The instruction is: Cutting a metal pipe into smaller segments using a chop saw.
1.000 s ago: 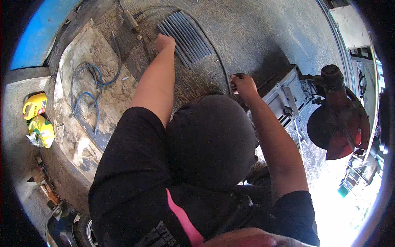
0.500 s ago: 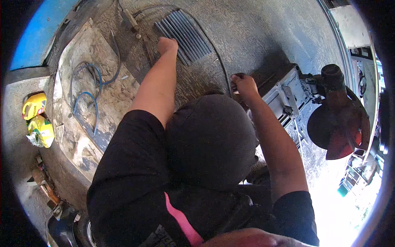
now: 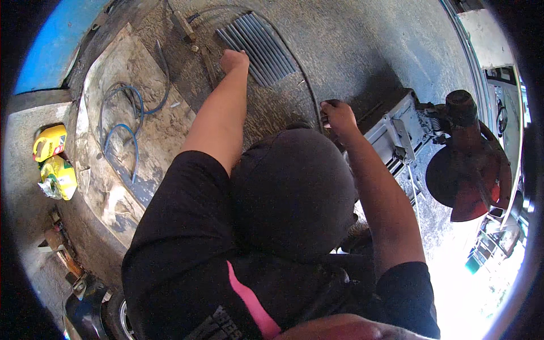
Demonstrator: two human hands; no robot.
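Note:
A row of several grey metal rods (image 3: pixel 265 51) lies side by side on the concrete floor in front of me. My left hand (image 3: pixel 233 60) is at the left edge of this row, with its fingers curled. Its far side is hidden, so whatever it grips does not show. Farther right, my right hand (image 3: pixel 340 117) hovers by a dark cable (image 3: pixel 310 90), thumb and fingers drawn together in a pinch. Anything between those dark fingertips is too small to make out.
A cut-off saw (image 3: pixel 464 164) with a large disc and grey metal base (image 3: pixel 396 127) stands at my right. On the left, a blue hose (image 3: pixel 136 107) lies over a stained board (image 3: pixel 113 73), beyond which sit a yellow jug (image 3: pixel 50 143) and a yellow bag (image 3: pixel 59 177).

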